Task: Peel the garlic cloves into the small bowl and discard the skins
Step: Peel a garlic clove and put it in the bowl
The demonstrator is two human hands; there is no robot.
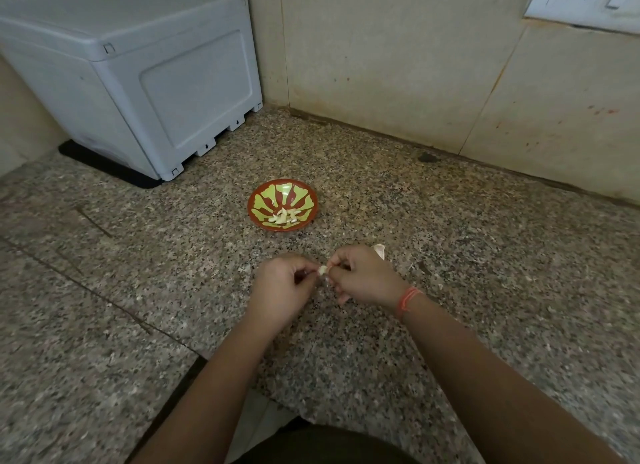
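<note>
A small red bowl with a green flower pattern (260,200) sits on the speckled granite counter (138,255) and holds several peeled garlic cloves (284,217). In front of it, my left hand (282,290) and my right hand (363,278) meet above the counter. Between their fingertips they pinch one pale garlic clove (322,270). Just behind my right hand lies a whitish piece of garlic (380,250), partly hidden by the hand. An orange thread is tied round my right wrist.
A large grey plastic box (145,75) stands on a black mat at the back left. Beige tiled walls (398,65) form a corner behind the bowl. A white socket plate (585,3) is at the top right. The counter's front edge is notched near my body.
</note>
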